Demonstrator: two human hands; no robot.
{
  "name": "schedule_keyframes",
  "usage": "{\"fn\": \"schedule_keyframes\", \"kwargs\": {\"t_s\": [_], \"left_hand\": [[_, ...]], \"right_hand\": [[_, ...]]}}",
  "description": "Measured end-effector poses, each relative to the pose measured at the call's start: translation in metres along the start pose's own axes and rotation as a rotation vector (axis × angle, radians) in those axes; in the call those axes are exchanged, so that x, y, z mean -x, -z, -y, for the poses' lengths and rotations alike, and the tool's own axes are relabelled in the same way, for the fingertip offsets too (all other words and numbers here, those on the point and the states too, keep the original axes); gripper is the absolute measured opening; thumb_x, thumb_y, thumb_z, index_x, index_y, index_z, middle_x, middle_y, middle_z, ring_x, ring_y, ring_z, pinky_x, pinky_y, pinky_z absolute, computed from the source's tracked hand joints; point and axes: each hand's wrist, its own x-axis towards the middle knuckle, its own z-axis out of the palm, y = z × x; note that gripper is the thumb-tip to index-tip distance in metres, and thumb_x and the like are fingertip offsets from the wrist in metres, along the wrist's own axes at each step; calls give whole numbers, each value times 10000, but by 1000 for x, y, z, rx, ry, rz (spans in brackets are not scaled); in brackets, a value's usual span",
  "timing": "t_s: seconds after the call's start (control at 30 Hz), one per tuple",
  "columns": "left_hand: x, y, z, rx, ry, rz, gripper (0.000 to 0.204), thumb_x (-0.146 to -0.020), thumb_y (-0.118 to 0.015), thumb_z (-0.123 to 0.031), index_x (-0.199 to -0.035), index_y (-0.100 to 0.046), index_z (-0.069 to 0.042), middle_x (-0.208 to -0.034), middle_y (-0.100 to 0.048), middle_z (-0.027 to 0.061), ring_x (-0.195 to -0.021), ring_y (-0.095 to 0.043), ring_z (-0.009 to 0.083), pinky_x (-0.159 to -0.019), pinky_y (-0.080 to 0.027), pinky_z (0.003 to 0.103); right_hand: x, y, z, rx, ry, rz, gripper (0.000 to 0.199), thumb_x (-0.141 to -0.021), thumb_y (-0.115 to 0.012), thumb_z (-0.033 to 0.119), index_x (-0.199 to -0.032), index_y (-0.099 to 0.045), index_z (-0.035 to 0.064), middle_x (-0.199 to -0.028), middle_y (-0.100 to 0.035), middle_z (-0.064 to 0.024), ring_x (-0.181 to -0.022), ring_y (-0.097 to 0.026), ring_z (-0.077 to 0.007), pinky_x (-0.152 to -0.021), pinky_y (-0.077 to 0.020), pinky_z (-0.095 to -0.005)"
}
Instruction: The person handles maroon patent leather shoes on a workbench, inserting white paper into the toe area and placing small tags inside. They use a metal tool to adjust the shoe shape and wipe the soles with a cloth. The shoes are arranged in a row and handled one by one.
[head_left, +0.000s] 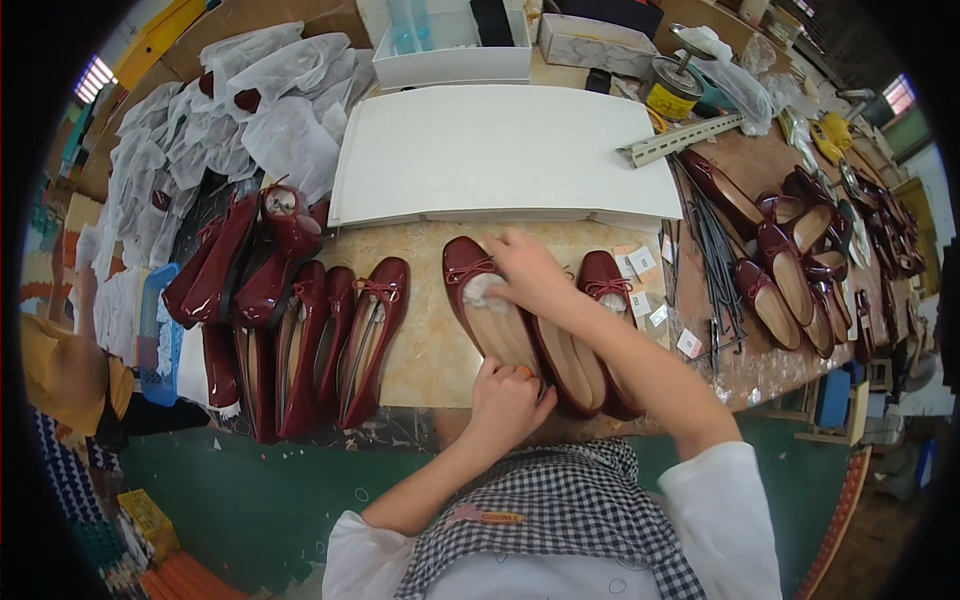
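Note:
A glossy dark red ballet flat point(462, 258) with a thin bow lies before me, toe pointing away. My left hand point(507, 402) is closed around its heel end, an orange ring on one finger. Over the right side of its toe opening reaches my right hand point(528, 272), the thumb inside beside a wad of white tissue paper point(482, 290) and the fingers on the outer side. Under my right forearm lie another flat point(572, 372) and a third bowed flat point(603, 275), partly hidden by the arm.
Several dark red shoes point(374, 335) stand in a row at left, some stacked. White tissue wrappings point(240, 110) heap behind them. A white board point(500, 150) spans the back. At right are small paper tags point(641, 262), black rods point(708, 260), a can point(672, 90) and more shoes point(775, 260).

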Motion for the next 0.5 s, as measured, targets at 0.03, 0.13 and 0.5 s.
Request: {"fn": "schedule_keyframes", "kwargs": {"t_s": [0.03, 0.13, 0.5], "left_hand": [[-5, 0, -2, -11, -20, 4, 271, -740, -692, -278, -603, -646, -49, -619, -604, 94, -637, -595, 230, -744, -409, 355], [-4, 0, -1, -8, -42, -13, 268, -725, -697, -271, -594, -630, -47, -623, -593, 93, -649, -593, 247, -729, -412, 375], [28, 22, 41, 205, 296, -324, 266, -865, -615, -146, -1088, -650, -5, -1136, -626, 153, -1102, -555, 298, -963, -413, 383]], "right_hand": [[-8, -10, -6, 58, -58, -25, 442, -688, -778, 186, -1042, -586, 3, -974, -562, -159, -976, -572, -334, -823, -489, -417], [-15, -26, -2, 153, -97, -45, 468, -692, -774, 224, -1065, -583, 18, -996, -561, -149, -965, -575, -318, -795, -506, -414], [168, 113, -80, -14, -372, -552, 301, -807, -675, 137, -1085, -637, 28, -1015, -636, -139, -880, -629, -306, -776, -506, -379]]}}
